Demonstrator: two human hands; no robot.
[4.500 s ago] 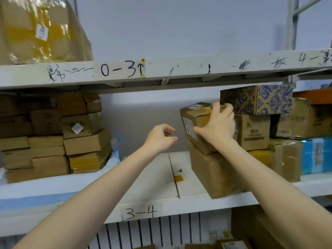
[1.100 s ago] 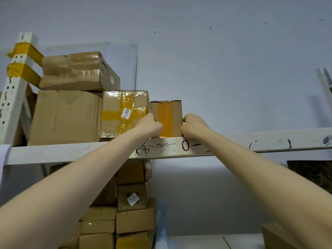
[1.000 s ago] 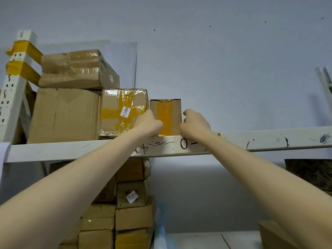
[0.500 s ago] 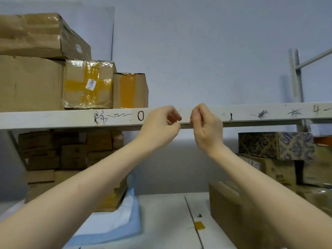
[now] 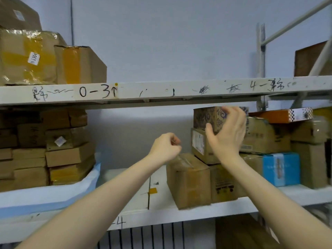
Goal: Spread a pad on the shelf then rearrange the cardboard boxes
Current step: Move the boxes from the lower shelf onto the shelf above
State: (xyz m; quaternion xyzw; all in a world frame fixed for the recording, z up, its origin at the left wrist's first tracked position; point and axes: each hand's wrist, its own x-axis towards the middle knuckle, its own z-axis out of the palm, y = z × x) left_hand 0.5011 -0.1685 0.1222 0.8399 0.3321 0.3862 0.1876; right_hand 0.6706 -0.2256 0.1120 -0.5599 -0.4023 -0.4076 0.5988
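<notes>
A blue-and-white pad (image 5: 71,187) lies on the left part of the middle shelf (image 5: 158,211), under a stack of cardboard boxes (image 5: 62,155). On the right stands another pile, topped by a blue-patterned box (image 5: 206,116) resting on a brown labelled box (image 5: 197,146). My right hand (image 5: 228,133) is raised in front of the patterned box with its fingers spread; I cannot tell whether it touches the box. My left hand (image 5: 166,146) hovers mid-shelf in a loose fist, holding nothing. A small box with yellow tape (image 5: 80,65) sits on the upper shelf (image 5: 161,90).
A large brown box (image 5: 188,180) and a blue box (image 5: 281,169) form the base of the right pile. An orange lid with a checkered edge (image 5: 280,115) lies on top further right. A taped box labelled H1304 (image 5: 27,58) stands beside the small one.
Both hands dropped from the upper shelf's front edge to the middle shelf. My right hand opened and moved right to the patterned box. The view tilted down.
</notes>
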